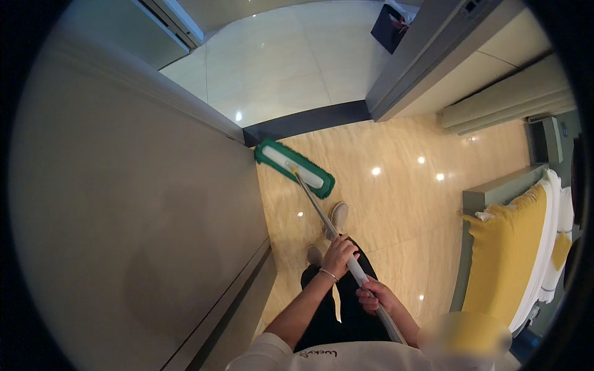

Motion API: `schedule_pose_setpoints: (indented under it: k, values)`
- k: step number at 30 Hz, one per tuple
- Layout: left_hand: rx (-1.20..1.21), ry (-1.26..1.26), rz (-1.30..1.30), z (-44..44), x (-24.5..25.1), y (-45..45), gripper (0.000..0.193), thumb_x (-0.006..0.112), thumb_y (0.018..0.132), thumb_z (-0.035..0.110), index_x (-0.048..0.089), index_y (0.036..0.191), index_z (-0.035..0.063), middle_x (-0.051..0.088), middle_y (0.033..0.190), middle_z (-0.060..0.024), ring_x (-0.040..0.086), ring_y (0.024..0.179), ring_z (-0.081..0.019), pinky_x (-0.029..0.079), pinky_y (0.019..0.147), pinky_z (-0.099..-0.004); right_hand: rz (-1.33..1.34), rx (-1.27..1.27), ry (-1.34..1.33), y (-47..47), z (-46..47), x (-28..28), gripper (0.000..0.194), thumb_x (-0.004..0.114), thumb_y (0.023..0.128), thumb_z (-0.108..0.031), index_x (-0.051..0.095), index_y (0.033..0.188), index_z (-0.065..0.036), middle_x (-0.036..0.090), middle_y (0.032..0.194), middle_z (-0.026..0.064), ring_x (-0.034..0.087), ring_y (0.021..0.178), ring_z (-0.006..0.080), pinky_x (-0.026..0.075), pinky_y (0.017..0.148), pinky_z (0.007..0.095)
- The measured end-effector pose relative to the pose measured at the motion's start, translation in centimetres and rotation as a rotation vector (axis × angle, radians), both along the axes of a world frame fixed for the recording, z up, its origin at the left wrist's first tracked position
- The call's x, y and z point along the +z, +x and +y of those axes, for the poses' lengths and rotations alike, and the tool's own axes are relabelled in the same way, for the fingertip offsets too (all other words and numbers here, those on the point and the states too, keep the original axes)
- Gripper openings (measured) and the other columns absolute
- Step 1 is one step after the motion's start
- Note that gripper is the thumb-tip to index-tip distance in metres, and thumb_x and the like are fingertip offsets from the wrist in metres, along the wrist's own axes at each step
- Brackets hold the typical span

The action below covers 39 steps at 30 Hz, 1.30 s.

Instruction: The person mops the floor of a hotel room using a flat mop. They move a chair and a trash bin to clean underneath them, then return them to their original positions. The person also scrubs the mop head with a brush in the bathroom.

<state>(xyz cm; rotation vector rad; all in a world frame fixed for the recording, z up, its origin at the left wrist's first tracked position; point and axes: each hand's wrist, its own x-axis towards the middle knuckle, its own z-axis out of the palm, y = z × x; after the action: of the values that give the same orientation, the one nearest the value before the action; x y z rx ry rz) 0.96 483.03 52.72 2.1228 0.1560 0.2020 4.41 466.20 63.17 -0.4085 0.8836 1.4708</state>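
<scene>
My left hand (pixel 340 256), with a thin bracelet at its wrist, grips the metal pole (pixel 320 211) of a flat mop. Lower on the same pole, nearer my body, my right hand (pixel 375 295) is closed around it. The green mop head (pixel 321 171) with its pale plate lies on the glossy beige floor (pixel 394 204). One end of it is close to the corner where the dark threshold strip (pixel 311 119) meets the large panel at the left. My shoes stand just below the mop head.
A large grey-brown panel (pixel 153 185) rises along the left. Beyond the threshold are white tiles (pixel 269 60) and a dark bin (pixel 390 28). A door frame (pixel 413 65) stands at upper right. A bed with a yellow throw (pixel 506 250) and a curtain (pixel 506 102) are at right.
</scene>
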Motion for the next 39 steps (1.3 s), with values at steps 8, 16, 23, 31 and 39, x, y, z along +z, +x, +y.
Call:
schedule_pose_setpoints:
  k: [8,16,23,31,39]
  values:
    - [0.107,-0.038,0.051,6.3,-2.3,7.1,0.022,0.065,0.066,0.003,0.054,0.084,0.0067,0.055,0.089,-0.0132,0.051,0.095,-0.0374,0.042,0.085,-0.0449,-0.115,0.267,-0.037,9.9,8.1,-0.2,0.047,0.049,0.091,-0.016,0.03,0.133,-0.023,0.042,0.066,0.0023,0.036,0.042,0.0083,0.033,0.036,0.022]
    - [0.022,0.004,0.048,10.1,-3.9,15.3,0.017,0.064,0.061,0.003,0.05,0.071,0.0071,0.049,0.079,-0.0108,0.049,0.085,-0.034,0.04,0.085,-0.0454,0.088,-0.043,0.046,17.2,10.8,-3.0,0.028,0.047,0.092,-0.013,0.042,0.12,-0.02,0.041,0.065,0.0018,0.035,0.042,0.0063,0.028,0.033,0.0181]
    - [-0.38,-0.003,0.041,13.4,-4.0,21.3,0.015,0.063,0.06,0.005,0.053,0.07,0.0085,0.051,0.077,-0.0093,0.049,0.084,-0.0331,0.041,0.078,-0.042,0.354,-0.466,0.1,17.3,11.3,-2.3,0.021,0.049,0.094,-0.021,0.044,0.115,-0.02,0.043,0.069,0.0021,0.037,0.045,0.0059,0.03,0.035,0.0164]
    - [-0.73,-0.341,-0.074,3.8,0.8,21.6,0.021,0.066,0.057,0.013,0.047,0.066,0.0095,0.049,0.073,-0.0067,0.05,0.079,-0.0277,0.041,0.075,-0.0382,0.44,-0.707,-0.327,14.3,8.5,10.5,0.03,0.05,0.093,-0.034,0.044,0.079,-0.008,0.038,0.059,-0.002,0.037,0.044,0.0063,0.034,0.042,0.018]
    - [-0.569,-0.465,0.008,9.8,6.1,20.9,0.021,0.067,0.057,0.007,0.049,0.068,0.0078,0.05,0.078,-0.0081,0.05,0.086,-0.028,0.042,0.083,-0.0392,-0.019,-0.072,-0.712,17.3,16.4,15.0,0.025,0.05,0.093,-0.03,0.046,0.113,-0.017,0.039,0.058,-0.0039,0.038,0.048,0.0072,0.034,0.041,0.0217]
